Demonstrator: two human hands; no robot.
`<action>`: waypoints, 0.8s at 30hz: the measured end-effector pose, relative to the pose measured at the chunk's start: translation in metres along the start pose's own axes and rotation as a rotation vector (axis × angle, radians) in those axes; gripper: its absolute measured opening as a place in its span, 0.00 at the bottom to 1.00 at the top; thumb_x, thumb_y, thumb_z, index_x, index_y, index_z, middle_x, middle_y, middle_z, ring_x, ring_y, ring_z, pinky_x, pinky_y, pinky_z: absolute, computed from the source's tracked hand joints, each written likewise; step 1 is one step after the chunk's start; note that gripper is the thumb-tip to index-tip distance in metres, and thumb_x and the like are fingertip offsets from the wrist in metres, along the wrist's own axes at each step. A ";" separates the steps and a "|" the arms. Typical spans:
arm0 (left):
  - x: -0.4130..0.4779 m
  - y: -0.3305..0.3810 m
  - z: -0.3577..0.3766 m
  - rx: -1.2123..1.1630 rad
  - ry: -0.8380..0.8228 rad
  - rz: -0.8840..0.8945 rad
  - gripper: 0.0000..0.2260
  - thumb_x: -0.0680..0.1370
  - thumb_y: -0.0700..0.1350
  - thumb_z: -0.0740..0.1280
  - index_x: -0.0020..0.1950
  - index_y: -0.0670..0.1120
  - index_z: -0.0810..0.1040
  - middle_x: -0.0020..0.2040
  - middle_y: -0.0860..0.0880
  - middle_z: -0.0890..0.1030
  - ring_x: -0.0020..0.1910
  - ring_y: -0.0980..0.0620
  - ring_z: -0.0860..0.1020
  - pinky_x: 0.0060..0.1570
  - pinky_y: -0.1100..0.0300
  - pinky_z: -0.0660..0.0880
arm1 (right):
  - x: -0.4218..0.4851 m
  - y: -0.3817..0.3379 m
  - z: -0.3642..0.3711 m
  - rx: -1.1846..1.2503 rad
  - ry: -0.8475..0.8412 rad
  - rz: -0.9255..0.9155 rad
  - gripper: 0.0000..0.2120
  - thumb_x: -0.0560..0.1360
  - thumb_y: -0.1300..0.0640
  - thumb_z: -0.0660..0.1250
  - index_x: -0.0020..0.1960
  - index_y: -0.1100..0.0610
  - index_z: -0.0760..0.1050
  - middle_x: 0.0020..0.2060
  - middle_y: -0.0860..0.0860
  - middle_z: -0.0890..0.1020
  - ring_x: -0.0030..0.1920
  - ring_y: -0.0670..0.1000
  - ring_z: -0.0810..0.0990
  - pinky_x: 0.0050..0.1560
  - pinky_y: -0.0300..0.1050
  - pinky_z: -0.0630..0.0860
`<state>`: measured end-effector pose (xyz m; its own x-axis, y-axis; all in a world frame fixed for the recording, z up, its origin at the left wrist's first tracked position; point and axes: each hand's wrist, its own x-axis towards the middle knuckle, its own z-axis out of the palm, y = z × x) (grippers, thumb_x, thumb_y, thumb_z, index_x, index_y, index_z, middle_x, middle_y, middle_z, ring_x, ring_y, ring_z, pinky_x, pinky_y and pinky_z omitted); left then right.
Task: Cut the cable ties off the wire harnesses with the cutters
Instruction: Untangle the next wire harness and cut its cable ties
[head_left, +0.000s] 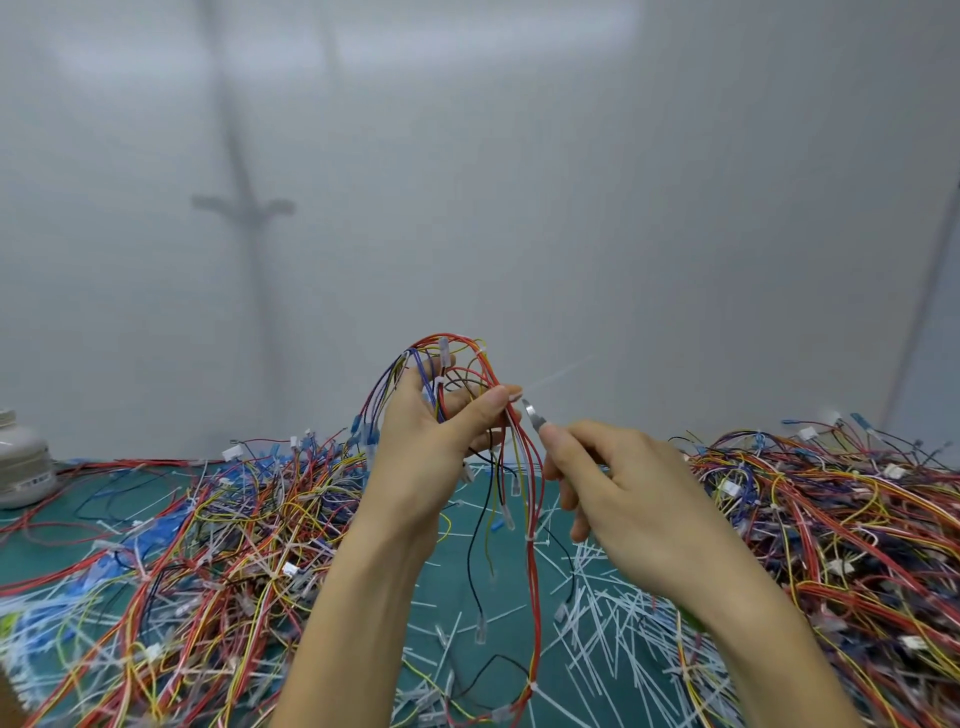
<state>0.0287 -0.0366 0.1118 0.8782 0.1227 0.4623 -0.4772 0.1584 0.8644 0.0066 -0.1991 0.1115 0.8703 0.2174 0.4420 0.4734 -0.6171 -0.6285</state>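
White container (21, 467): far left of the held harness (525, 467); squat, ribbed pale plastic with a label. Its contents cannot be seen.
Left heap (208, 545): left of the held harness, a loose tangle of thin red, yellow, blue and black wires with white plugs. It runs off the left and bottom edges.
Left hand (431, 447): raised, thumb and forefinger pinching the held harness near its top, the other fingers curled behind the loops.
Held harness: mid-frame, in the air. Red, yellow and black strands hang down, and white cable ties (530, 537) band the red strands.
Green mat (478, 540): bare only in a narrow lane beneath the held harness (the one open stretch between the heaps).
Cutters (532, 414): just right of the held harness, metal tip close to the wires. Whether the blades are parted cannot be told.
Right hand (623, 483): right of the held harness, fingers curled round the cutters' handles.
Cut ties (602, 623): pale stiff strips strewn below and right of the held harness.
Right heap (831, 545): right of the held harness, denser, reaching the right edge.
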 end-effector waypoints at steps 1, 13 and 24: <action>0.000 -0.001 -0.001 0.016 -0.013 0.003 0.20 0.72 0.43 0.73 0.61 0.44 0.72 0.48 0.40 0.85 0.45 0.47 0.85 0.50 0.51 0.81 | 0.000 -0.001 0.001 0.004 -0.001 -0.002 0.27 0.74 0.33 0.49 0.40 0.53 0.76 0.34 0.54 0.80 0.37 0.56 0.80 0.44 0.57 0.77; 0.001 -0.005 -0.004 0.065 -0.103 -0.024 0.24 0.70 0.49 0.72 0.63 0.48 0.69 0.51 0.47 0.86 0.49 0.48 0.85 0.53 0.47 0.78 | 0.001 -0.002 0.004 0.022 0.000 0.019 0.27 0.75 0.35 0.50 0.41 0.56 0.76 0.34 0.56 0.80 0.37 0.58 0.80 0.45 0.58 0.77; -0.001 -0.002 -0.003 0.008 -0.114 -0.046 0.15 0.75 0.42 0.70 0.60 0.45 0.72 0.50 0.45 0.86 0.40 0.52 0.84 0.30 0.70 0.74 | 0.002 -0.001 0.006 0.039 0.031 0.021 0.24 0.79 0.38 0.53 0.38 0.53 0.76 0.31 0.54 0.79 0.32 0.57 0.79 0.40 0.58 0.78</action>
<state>0.0289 -0.0337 0.1095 0.8974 0.0036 0.4413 -0.4366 0.1535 0.8865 0.0081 -0.1933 0.1093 0.8757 0.1811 0.4477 0.4607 -0.5911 -0.6621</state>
